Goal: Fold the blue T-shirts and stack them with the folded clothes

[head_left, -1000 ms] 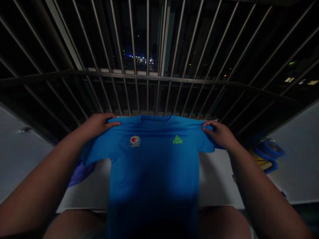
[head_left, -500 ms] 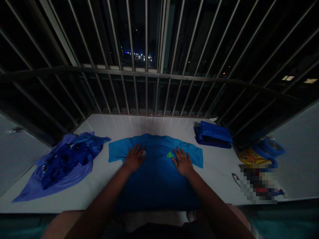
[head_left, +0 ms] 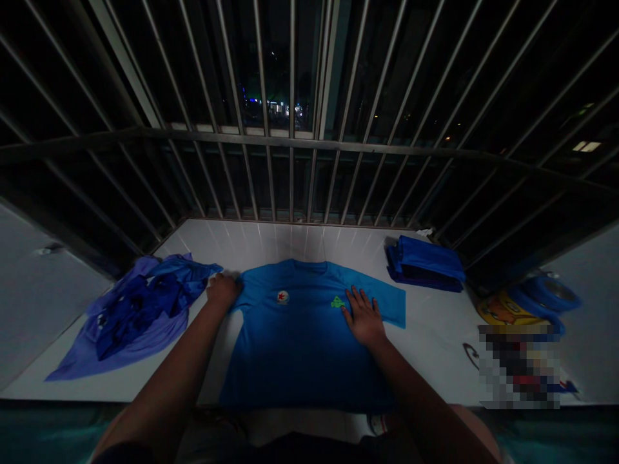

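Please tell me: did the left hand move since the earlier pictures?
Yes: the left hand moved left, closer to the crumpled purple shirt.

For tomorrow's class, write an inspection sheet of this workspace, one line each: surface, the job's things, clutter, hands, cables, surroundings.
Surface: white tiled ledge.
Job's things: blue T-shirt, laid flat, green logo on chest.
Clutter: crumpled purple-blue garment; folded blue clothes; blue tape rolls.
Hands: left hand at the shirt's shoulder edge; right hand flat on the shirt, fingers spread.
Cables: nothing seen.
Surroundings: metal window bars, night outside.
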`<action>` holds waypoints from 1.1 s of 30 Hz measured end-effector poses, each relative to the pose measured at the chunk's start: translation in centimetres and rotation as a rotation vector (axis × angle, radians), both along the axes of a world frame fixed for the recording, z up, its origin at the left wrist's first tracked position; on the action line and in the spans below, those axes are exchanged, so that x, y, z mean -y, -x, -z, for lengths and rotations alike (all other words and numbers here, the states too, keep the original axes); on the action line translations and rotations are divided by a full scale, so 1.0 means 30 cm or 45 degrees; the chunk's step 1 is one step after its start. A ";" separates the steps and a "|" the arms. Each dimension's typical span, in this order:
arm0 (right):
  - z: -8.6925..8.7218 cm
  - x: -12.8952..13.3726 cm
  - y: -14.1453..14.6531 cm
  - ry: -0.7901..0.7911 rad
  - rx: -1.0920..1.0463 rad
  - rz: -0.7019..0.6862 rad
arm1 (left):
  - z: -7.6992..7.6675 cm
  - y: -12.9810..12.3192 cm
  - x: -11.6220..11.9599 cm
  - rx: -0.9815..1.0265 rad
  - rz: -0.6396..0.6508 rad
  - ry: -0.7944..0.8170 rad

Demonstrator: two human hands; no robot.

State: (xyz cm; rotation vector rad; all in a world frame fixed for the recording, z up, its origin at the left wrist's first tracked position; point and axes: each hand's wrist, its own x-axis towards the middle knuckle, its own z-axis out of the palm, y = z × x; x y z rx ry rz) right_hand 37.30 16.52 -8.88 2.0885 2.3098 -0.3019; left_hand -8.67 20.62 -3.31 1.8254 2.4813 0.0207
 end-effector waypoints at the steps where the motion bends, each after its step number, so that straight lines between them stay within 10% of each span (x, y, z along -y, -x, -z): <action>1: 0.000 0.000 -0.001 0.000 0.001 0.002 | -0.014 -0.024 -0.012 -0.012 -0.028 -0.006; 4: 0.003 -0.003 -0.002 -0.005 -0.006 -0.001 | -0.048 -0.137 -0.013 -0.015 0.102 -0.163; 10: 0.018 -0.005 -0.005 -0.035 -0.005 0.001 | 0.040 -0.325 0.209 0.183 1.009 -0.544; 18: 0.020 -0.007 -0.005 -0.045 0.022 -0.006 | 0.220 -0.156 0.347 0.498 0.506 -0.296; 25: -0.059 0.037 0.091 -0.280 0.075 -0.174 | 0.258 -0.056 0.294 0.778 0.488 -0.319; 33: -0.085 0.103 0.416 -0.034 -0.028 -0.605 | 0.267 0.015 0.261 0.955 0.696 -0.500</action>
